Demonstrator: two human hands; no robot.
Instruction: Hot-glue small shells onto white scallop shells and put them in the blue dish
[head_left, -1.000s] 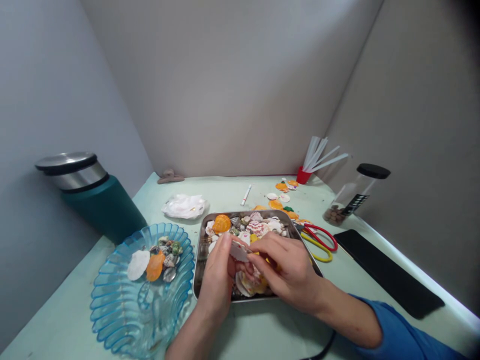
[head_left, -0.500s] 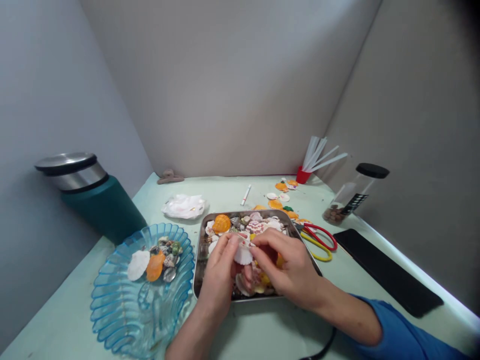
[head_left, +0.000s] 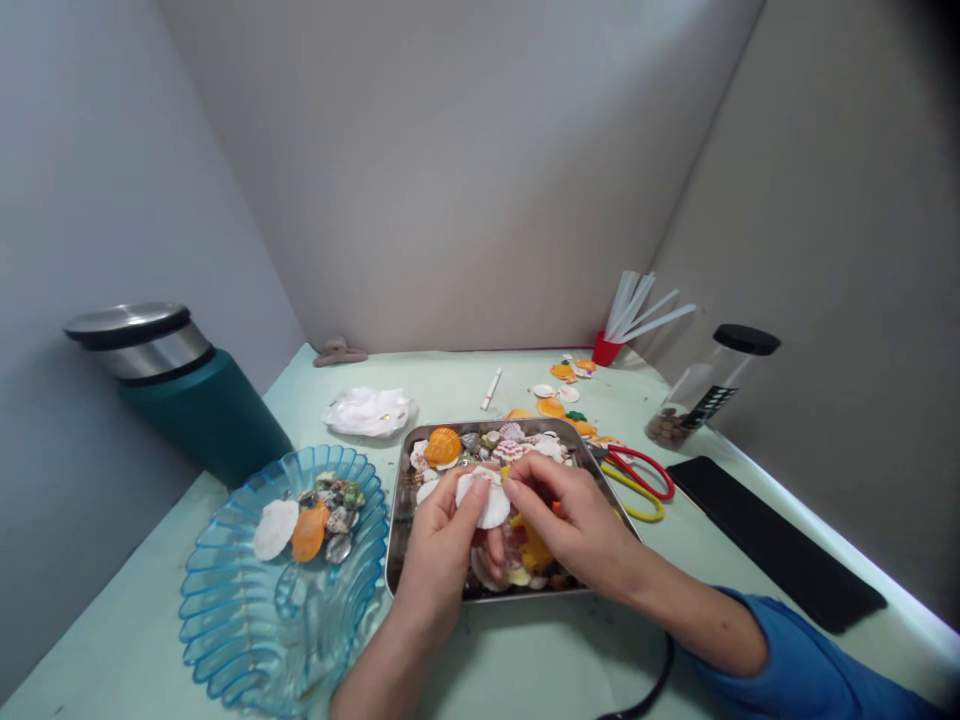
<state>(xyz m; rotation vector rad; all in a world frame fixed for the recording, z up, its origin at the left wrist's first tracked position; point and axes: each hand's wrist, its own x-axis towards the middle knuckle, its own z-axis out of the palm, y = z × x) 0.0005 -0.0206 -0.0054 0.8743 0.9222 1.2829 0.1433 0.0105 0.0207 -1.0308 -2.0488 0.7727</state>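
Observation:
Both my hands meet over a steel tray point(head_left: 399, 520) heaped with several coloured seashells. Between them is a white scallop shell point(head_left: 489, 498), its flat inner side turned toward me. My left hand point(head_left: 439, 550) grips it from the left with thumb and fingers. My right hand point(head_left: 574, 525) pinches its right edge with closed fingertips. An orange scallop point(head_left: 443, 446) lies at the tray's far left corner. To the left stands a blue ribbed glass bowl point(head_left: 247, 610) holding a white shell, an orange shell and several small dark ones.
A teal flask with a steel lid point(head_left: 180, 395) stands far left. White crumpled tissue point(head_left: 369, 411) lies behind the tray. Red-and-yellow scissors point(head_left: 637, 478), a black phone point(head_left: 772, 545), a jar with a black lid point(head_left: 709, 390), a red cup of white sticks point(head_left: 622, 330) and loose shells sit to the right.
The white shell has been turned from edge-on to face me and lifted slightly. Both hands shifted a little toward the tray's far side while keeping hold of it.

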